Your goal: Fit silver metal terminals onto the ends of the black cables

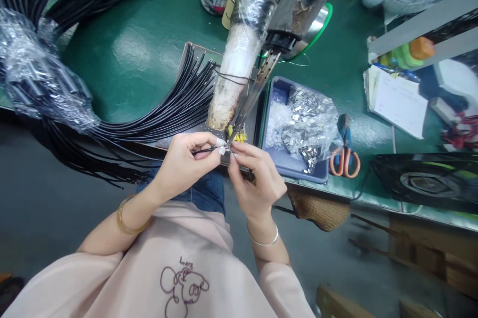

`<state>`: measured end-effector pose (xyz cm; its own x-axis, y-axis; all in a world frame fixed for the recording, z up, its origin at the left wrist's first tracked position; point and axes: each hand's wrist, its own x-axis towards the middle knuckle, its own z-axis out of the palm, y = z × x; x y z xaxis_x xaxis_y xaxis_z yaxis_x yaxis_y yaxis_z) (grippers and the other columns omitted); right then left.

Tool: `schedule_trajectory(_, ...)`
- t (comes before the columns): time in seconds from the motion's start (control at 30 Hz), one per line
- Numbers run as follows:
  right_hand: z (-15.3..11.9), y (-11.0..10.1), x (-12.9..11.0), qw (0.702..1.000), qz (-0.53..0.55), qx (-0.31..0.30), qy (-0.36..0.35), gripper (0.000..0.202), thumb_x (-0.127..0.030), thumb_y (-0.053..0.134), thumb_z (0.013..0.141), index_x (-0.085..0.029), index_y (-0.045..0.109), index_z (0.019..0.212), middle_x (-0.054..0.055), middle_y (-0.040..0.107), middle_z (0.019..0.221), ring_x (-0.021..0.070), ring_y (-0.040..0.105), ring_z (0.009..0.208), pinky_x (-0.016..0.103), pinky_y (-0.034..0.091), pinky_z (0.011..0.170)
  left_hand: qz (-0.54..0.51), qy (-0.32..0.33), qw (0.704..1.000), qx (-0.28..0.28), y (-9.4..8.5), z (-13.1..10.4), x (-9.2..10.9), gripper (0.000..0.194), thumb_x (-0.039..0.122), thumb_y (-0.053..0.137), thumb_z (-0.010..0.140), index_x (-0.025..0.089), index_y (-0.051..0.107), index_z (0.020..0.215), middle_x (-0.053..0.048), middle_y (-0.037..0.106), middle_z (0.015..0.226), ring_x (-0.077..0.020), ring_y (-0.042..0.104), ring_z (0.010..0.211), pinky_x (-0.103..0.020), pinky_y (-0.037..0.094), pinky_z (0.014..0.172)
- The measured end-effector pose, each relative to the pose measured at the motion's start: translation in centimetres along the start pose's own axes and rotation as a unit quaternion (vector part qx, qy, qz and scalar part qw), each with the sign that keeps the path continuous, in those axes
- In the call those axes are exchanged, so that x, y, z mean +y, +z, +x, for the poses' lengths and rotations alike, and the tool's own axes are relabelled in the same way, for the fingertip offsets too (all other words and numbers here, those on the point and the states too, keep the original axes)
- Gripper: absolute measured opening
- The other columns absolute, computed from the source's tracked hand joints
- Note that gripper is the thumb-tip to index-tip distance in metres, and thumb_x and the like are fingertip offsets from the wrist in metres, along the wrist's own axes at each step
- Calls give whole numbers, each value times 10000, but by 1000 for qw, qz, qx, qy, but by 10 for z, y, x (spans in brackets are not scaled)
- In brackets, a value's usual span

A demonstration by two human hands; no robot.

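Note:
My left hand (192, 159) is closed in a pinch on a thin black cable (203, 150), with white wrapping on a fingertip. At the cable's end a small shiny metal piece (224, 150) lies between my two hands. My right hand (256, 166) is also closed, thumb and forefinger pinched right beside that piece; what they grip is too small to make out. Just above the fingertips ends the slim tip of a soldering iron (257, 91) with a perforated metal barrel. A bundle of black cables (160, 114) fans out on the left, its ends by a plastic-wrapped pipe (235, 54).
A blue tray (272, 159) holds a bag of small metal parts (308, 114). Orange-handled scissors (345, 154) lie to its right. Farther right are papers (398, 104) and a black fan-like device (429, 181). Plastic-wrapped cables (41, 74) hang over the left edge.

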<state>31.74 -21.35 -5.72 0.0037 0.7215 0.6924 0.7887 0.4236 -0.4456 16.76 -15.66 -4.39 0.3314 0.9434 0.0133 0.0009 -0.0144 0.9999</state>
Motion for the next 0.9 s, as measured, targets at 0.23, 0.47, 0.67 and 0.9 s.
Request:
schedule_trajectory(0.23, 4, -1, 1, 1000, 3, 1, 2, 221, -48, 712, 875, -248, 679, 963, 39, 812, 1015, 181, 791, 919, 295, 659, 826, -6, -15, 1000, 2, 0, 2, 3, 100, 177, 647, 767, 124, 705, 706, 61, 397, 518, -55, 296, 491, -191, 245, 457)
schedule_trajectory(0.47, 5, -2, -2, 1000, 2, 2, 3, 218, -49, 721, 864, -245, 646, 921, 50, 810, 1029, 181, 794, 911, 295, 676, 806, -16, -17, 1000, 1, 0, 3, 6, 78, 168, 658, 755, 122, 704, 713, 67, 385, 516, -50, 280, 482, -194, 224, 447)
schedule_trajectory(0.67, 4, -3, 0, 1000, -3, -14, -10, 214, -50, 700, 877, -240, 603, 887, 58, 810, 1013, 175, 796, 889, 286, 674, 767, -12, -37, 999, -18, -2, 4, 4, 92, 166, 637, 753, 120, 670, 681, 75, 351, 511, -46, 262, 479, -191, 202, 446)
schedule_trajectory(0.9, 4, -3, 3, 1000, 1, -11, -12, 201, -51, 702, 888, -236, 658, 950, 51, 812, 994, 175, 790, 902, 289, 657, 813, 3, -35, 999, -12, 0, 2, 4, 82, 180, 647, 762, 121, 687, 721, 73, 355, 522, -53, 262, 495, -192, 208, 450)
